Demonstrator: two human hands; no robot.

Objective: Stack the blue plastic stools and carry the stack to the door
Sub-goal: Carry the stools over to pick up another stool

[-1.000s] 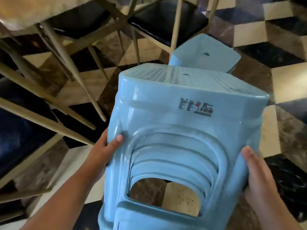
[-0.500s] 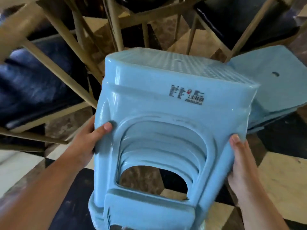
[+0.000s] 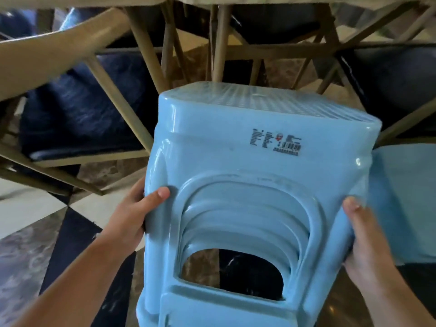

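1. Head view shows the stack of blue stools (image 3: 259, 185) held off the floor and tilted, seat away from the person, several nested arches visible in its near side.
2. Both hands grip it: the left hand (image 3: 132, 215) is wrapped round the left leg with the thumb on the front, and the right hand (image 3: 363, 241) clasps the right edge.
3. Another blue stool (image 3: 405, 204) sits just right of the stack, partly hidden behind it.
4. Wooden chairs (image 3: 132, 109) with dark cushions crowd behind, over a checkered floor (image 3: 47, 244).
5. Stacking looks unfinished; next, I'd guess, the stack gets lowered onto that last stool, legs squarely aligned.
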